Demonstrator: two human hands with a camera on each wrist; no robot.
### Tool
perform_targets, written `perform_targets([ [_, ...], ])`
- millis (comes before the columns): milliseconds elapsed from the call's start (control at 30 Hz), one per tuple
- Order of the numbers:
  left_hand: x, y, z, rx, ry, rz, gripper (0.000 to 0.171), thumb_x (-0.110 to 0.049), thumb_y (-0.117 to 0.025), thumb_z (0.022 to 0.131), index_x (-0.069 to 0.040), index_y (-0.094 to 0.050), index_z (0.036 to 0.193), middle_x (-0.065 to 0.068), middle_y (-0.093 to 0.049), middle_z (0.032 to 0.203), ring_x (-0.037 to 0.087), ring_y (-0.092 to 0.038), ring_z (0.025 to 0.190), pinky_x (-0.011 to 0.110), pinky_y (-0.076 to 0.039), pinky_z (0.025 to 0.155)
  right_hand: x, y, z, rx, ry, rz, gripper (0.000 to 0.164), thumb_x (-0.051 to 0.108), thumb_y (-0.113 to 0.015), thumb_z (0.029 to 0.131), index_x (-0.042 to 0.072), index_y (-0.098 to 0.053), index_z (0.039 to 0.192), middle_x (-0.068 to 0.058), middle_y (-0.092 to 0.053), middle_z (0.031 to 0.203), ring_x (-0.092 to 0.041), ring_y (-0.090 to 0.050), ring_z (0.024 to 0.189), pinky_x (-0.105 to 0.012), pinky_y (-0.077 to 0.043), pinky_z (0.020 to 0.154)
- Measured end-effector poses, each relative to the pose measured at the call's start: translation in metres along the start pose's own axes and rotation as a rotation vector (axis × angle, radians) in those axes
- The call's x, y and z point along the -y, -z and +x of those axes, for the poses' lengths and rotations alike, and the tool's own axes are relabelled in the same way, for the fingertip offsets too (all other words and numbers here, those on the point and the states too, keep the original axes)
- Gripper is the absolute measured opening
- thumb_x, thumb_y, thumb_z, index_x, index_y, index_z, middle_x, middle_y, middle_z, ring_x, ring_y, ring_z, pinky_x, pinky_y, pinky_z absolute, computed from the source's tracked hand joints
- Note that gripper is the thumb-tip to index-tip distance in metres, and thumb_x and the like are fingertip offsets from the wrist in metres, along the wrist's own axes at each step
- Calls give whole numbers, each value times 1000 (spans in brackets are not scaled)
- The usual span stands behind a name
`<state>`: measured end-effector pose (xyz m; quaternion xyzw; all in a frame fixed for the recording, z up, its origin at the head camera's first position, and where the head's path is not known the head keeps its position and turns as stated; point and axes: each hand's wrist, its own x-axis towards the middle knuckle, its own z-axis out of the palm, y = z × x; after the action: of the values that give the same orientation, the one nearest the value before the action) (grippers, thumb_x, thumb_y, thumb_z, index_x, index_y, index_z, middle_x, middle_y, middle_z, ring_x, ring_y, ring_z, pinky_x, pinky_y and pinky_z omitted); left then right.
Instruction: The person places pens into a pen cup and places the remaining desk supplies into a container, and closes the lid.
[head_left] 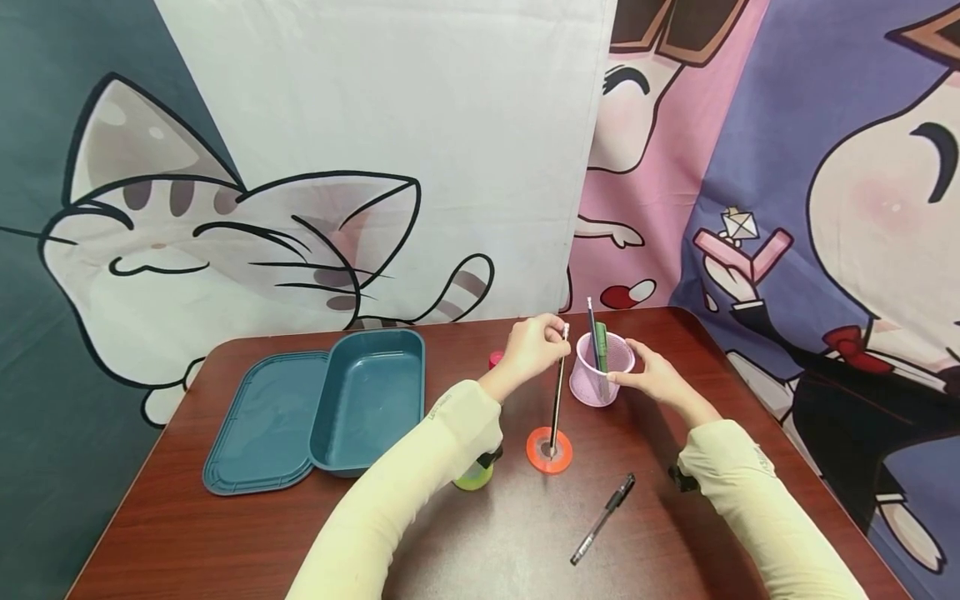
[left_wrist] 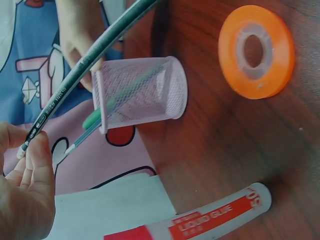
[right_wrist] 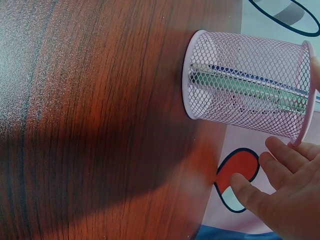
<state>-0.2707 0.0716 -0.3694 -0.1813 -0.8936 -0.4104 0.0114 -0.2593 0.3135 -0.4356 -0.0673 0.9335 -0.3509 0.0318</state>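
Note:
My left hand (head_left: 534, 348) pinches a dark pencil (head_left: 558, 392) near its upper end, thumb against fingertips. The pencil slants downward, and its lower end overlaps the orange tape roll (head_left: 536, 460) in the head view. To the right stands a pink mesh pen holder (right_wrist: 240, 45), upright on the table, with a green pen (head_left: 602, 346) and a blue pencil (head_left: 592, 321) inside. My right hand (head_left: 660, 383) holds this holder by its rim, the thumb at the near side and the other fingers spread beyond. A liquid glue tube (left_wrist: 215, 220) is below the left hand, mostly hidden by the arm in the head view.
A black-capped clear pen (head_left: 602, 520) lies near the front of the brown table (head_left: 172, 533). At the left are an open teal box (head_left: 367, 408) and its lid (head_left: 262, 425). Something yellow-green (head_left: 474, 477) shows under the left sleeve. A printed cloth (head_left: 450, 125) hangs behind.

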Motion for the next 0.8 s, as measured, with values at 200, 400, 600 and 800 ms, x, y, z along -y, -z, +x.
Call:
perform_targets([
  [200,-5,7,8,-59,-29,-33,20,-16,-61,72,-14,-62,91,-7,-66,71,0,-54,59,15,-40,63,0,0,1,3,-8,-2,84,38,-66,75,-7,-25,134,-29,-34,133,-41,-31,123,-55,-25,100],
  [400,-10,14,14,-85,-35,-130,21,-12,-60,72,-9,-62,93,-1,-67,74,3,-57,55,12,-42,59,0,0,0,9,-8,-5,84,38,-65,76,-7,-25,134,-29,-34,133,-42,-31,122,-56,-25,99],
  [600,-9,15,20,-126,-5,-285,21,-8,-58,75,-1,-61,95,6,-66,79,16,-63,59,14,-46,52,0,0,0,2,-2,-12,83,37,-66,76,-7,-26,133,-29,-35,132,-42,-32,122,-56,-25,98],
  [800,-6,14,24,-222,50,-446,17,-9,-60,76,-4,-59,93,7,-64,79,10,-59,54,18,-49,51,-1,-1,0,-3,3,-9,82,36,-66,76,-7,-26,134,-29,-35,132,-42,-32,122,-56,-25,99],
])
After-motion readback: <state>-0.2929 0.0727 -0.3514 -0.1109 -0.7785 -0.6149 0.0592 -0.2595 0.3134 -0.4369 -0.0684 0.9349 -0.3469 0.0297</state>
